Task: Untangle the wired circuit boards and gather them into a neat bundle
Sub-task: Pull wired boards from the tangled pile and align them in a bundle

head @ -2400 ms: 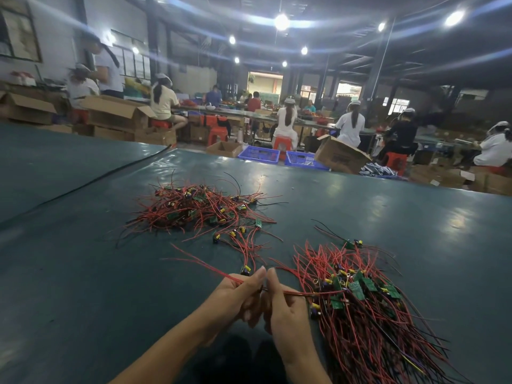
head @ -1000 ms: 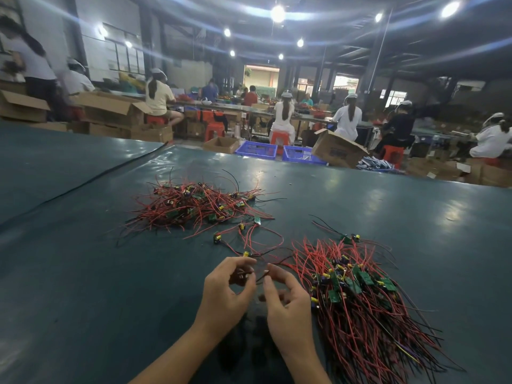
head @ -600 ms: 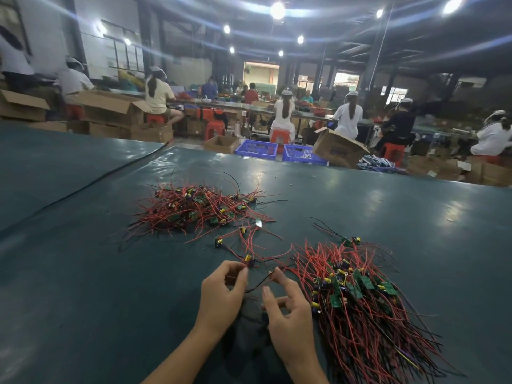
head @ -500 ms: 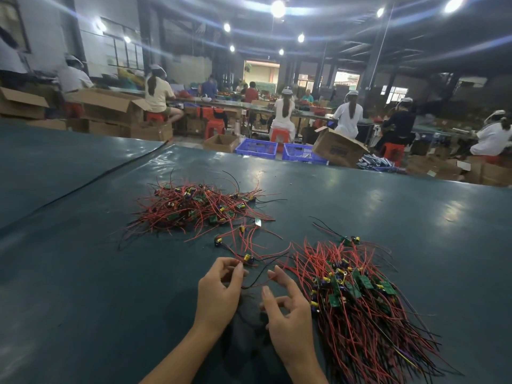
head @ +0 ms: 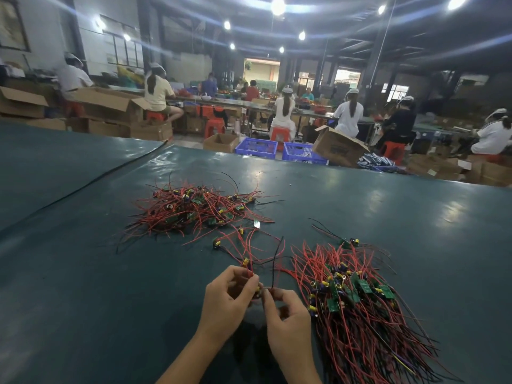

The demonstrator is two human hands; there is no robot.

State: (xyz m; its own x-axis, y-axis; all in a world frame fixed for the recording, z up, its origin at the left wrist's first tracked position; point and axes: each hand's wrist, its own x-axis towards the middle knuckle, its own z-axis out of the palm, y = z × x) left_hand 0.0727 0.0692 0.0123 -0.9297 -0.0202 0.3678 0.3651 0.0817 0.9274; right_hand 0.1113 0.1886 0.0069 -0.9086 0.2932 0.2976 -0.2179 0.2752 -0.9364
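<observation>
Between the two heaps on the green table [head: 83, 300], the left hand [head: 225, 296] pinched the red leads of a small wired board [head: 246, 263], while the right hand [head: 286, 311] pinched a black wire [head: 274, 270] in curled fingers. The tangled pile [head: 194, 209] lay beyond, and the sorted bundle [head: 357, 306] just to the right. These pieces looked light, limp and snag-prone; holding the board's edge, not the thin leads, seemed safest

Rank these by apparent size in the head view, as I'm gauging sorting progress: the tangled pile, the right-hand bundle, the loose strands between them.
1. Right-hand bundle, though it lies nearest the camera, so its lead is unsure.
2. Tangled pile, farther off.
3. Loose strands, clearly smallest.
</observation>
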